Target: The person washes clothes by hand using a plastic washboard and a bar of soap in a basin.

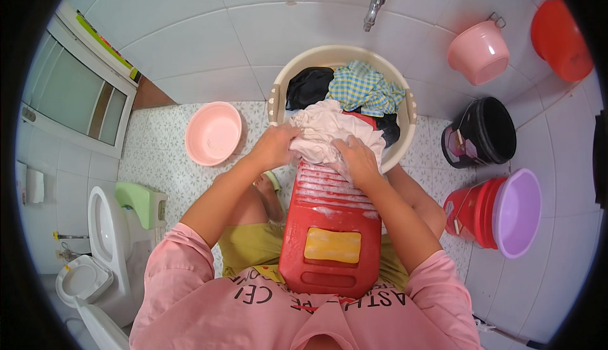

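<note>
Both hands grip a wet off-white cloth garment (pixel 332 124) at the upper end of a red plastic washboard (pixel 332 212). My left hand (pixel 278 145) holds its left edge; my right hand (pixel 358 160) clasps its lower right part. Soap suds cover the washboard's ridges, and a bar of yellow laundry soap (pixel 333 245) lies in its recess. The board leans from my lap into a large beige plastic basin (pixel 327 51). In that basin are a blue, yellow and white checked cloth (pixel 363 86) and a black garment (pixel 308 86). The garment hides some fingertips.
A pink basin (pixel 213 134) sits on the tiled floor at left, beyond a green stool (pixel 140 202) and a toilet (pixel 107 226). To the right stand a black bucket (pixel 479 131) and a red bucket (pixel 470 212) with a purple basin (pixel 517 213). A tap (pixel 375 8) projects above.
</note>
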`<action>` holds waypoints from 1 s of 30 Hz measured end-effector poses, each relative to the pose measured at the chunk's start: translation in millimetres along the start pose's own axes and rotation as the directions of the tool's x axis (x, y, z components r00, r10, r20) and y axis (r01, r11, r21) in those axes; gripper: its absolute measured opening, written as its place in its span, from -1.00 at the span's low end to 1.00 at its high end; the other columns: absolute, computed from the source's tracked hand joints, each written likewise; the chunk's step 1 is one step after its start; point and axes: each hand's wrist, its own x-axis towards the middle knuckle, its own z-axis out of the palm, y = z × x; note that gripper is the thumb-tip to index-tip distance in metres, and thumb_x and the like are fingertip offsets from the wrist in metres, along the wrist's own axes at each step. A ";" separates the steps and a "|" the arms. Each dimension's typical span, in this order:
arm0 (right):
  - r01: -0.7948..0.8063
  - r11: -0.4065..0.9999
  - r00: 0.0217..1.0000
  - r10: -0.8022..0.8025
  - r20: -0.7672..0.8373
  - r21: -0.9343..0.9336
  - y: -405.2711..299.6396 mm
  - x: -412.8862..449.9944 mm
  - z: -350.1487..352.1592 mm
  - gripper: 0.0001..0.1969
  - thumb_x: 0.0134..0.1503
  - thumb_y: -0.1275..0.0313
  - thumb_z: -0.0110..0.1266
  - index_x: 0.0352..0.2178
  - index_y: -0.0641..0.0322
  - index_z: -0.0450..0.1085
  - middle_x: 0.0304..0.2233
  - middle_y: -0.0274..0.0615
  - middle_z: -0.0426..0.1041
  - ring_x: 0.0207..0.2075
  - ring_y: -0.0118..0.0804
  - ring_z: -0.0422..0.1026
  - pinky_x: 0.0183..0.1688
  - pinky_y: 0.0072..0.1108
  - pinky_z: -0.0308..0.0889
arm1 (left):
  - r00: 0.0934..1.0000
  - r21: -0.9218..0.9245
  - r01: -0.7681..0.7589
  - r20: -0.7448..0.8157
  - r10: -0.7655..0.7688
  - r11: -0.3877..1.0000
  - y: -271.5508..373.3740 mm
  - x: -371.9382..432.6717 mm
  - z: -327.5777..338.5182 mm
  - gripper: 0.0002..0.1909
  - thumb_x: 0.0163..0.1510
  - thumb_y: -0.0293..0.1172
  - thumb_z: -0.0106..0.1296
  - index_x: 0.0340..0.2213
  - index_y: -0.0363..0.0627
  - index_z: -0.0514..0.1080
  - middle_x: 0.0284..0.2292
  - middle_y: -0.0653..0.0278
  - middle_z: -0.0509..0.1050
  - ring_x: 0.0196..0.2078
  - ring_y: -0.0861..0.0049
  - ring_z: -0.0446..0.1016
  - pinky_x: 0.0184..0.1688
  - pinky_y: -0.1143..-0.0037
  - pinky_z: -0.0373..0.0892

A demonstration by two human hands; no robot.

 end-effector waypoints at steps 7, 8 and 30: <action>-0.058 0.953 0.961 0.134 -0.240 0.299 17.5 0.3 1.5 -0.63 -0.20 0.40 0.24 -0.35 0.26 0.27 -0.41 0.05 0.37 -0.33 0.02 0.38 -0.25 -0.36 0.29 | 0.908 -0.003 0.000 -0.419 -0.001 1.000 18.5 11.2 7.7 -0.69 -0.29 -0.45 0.21 -0.41 -0.15 0.39 -0.40 0.16 0.39 -0.29 0.12 0.37 -0.25 0.28 0.30; -0.078 0.876 0.954 0.205 -0.220 0.476 21.3 0.5 2.5 -0.66 -0.19 0.43 0.23 -0.38 0.26 0.25 -0.42 0.01 0.36 -0.35 -0.07 0.38 -0.26 -0.40 0.29 | 0.907 0.052 -0.101 -0.405 0.113 0.994 9.9 10.4 13.2 -0.68 -0.29 -0.47 0.21 -0.39 -0.15 0.40 -0.36 0.16 0.41 -0.27 0.11 0.36 -0.23 0.30 0.30; -0.126 0.990 0.964 0.137 -0.226 0.064 -22.2 -38.7 -13.2 -0.72 -0.10 0.21 0.18 -0.54 0.24 0.40 -0.34 -0.06 0.30 -0.27 -0.05 0.35 -0.32 -0.35 0.35 | 0.984 0.124 -0.054 -0.161 0.073 0.991 50.8 13.0 62.4 -0.77 0.03 -0.24 -0.07 -0.45 -0.17 0.38 -0.44 0.04 0.42 -0.38 0.13 0.40 -0.34 0.24 0.29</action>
